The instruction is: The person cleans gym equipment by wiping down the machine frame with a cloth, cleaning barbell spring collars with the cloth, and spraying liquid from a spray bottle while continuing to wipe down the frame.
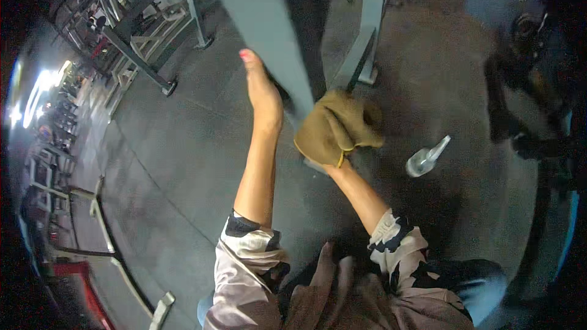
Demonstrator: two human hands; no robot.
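A wide grey metal beam of a gym machine slants down in front of me. My left hand is bare and lies along the beam's left edge, thumb pointing up. Its other fingers are hidden by the beam, so their grip does not show. Around my right hand a brown cloth with a yellow edge is bunched, covering the fingers. That cloth is against the lower end of the beam and is slightly blurred. On the dark floor to the right lies a clear bottle with a long pale nozzle or neck.
Another grey frame leg stands beyond the cloth. Metal racks line the upper left. A bent metal frame and a red bar are at lower left. Dark, indistinct equipment sits at the right.
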